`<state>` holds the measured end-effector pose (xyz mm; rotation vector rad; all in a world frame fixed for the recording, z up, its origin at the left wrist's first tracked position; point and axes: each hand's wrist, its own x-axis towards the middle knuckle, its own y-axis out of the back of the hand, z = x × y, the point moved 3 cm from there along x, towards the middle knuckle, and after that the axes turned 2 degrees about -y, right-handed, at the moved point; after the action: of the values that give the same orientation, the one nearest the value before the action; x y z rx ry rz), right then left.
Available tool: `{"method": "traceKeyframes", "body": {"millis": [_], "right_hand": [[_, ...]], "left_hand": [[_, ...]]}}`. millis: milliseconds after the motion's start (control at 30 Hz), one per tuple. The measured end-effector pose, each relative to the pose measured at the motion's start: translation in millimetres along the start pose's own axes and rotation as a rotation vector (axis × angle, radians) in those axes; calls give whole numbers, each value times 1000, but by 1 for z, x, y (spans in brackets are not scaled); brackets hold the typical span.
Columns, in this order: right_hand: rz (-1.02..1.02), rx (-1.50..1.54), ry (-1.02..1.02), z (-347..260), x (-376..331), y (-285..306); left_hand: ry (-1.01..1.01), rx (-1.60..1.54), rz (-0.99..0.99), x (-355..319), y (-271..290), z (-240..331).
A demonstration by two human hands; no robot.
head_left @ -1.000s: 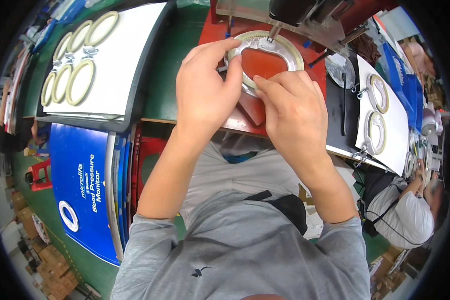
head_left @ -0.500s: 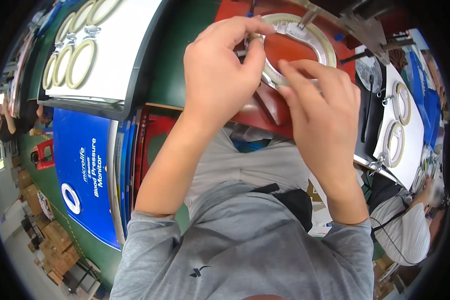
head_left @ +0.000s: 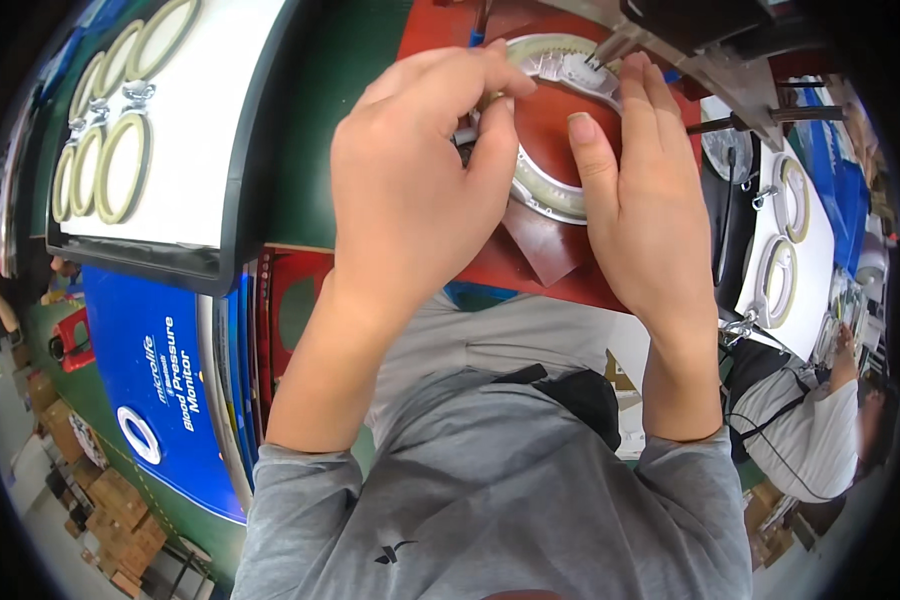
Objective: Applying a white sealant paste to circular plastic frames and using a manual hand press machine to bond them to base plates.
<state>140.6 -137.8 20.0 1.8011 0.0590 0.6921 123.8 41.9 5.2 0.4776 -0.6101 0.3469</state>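
A pale ring with a toothed inner rim (head_left: 542,198) lies on a red plate (head_left: 560,120) on the workbench. Over the ring's left side is my left hand (head_left: 415,165), its thumb and forefinger curled together. Whatever they pinch is hidden behind the fingers. Along the ring's right side lies my right hand (head_left: 650,190), fingers straight and thumb apart, gripping nothing. Thin metal prongs (head_left: 598,60) reach down at the ring's far edge, beneath a metal fixture arm (head_left: 700,65). A translucent flap or sheet (head_left: 545,245) sticks out below the ring.
At left a black tray (head_left: 235,190) carries several pale rings (head_left: 125,165) on white sheet. Below it stands a blue printed box (head_left: 140,370). More rings (head_left: 778,280) lie on white sheet at right. A person in a light shirt (head_left: 790,430) sits at right.
My right hand has gone from curled fingers near the ring's lower edge to straight fingers along its right side. My left hand stays at the ring's left. The view has shifted slightly.
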Motion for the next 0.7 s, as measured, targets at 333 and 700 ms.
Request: {"method": "traceKeyframes", "body": {"millis": [333, 700], "right_hand": [[-88, 109, 12, 15, 11, 2], [722, 239, 370, 2, -6, 99]], "left_hand": [[-34, 94, -39, 4, -2, 2], [22, 98, -74, 3, 9, 8]]}}
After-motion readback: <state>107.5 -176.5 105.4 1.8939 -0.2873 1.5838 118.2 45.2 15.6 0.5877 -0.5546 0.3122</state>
